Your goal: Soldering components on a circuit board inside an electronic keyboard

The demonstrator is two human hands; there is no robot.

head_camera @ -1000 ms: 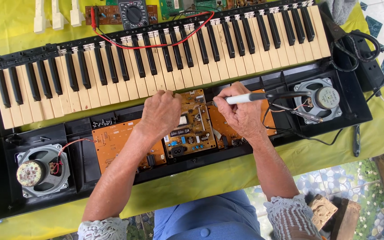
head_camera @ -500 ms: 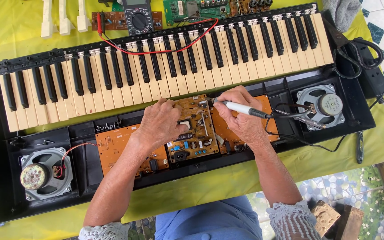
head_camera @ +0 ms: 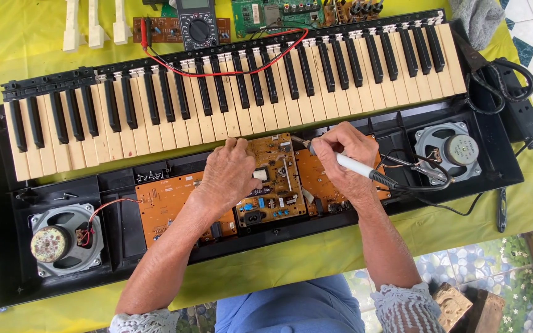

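Evidently soldering is under way: the middle circuit board [head_camera: 271, 179] is lying in the opened keyboard case [head_camera: 1, 203], between the row of keys [head_camera: 229, 105] and the case's near edge. The right hand [head_camera: 340, 154] is gripping a soldering iron [head_camera: 356, 166], tip at the board's far edge, while the left hand [head_camera: 232, 172] is pressing flat on the board, steadying it. The next move likely needs a still tip.

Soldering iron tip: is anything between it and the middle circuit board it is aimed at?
Nothing visible. The right hand holds the soldering iron with its tip at the top right corner of the middle circuit board. The left hand rests on the board's left part, clear of the tip.
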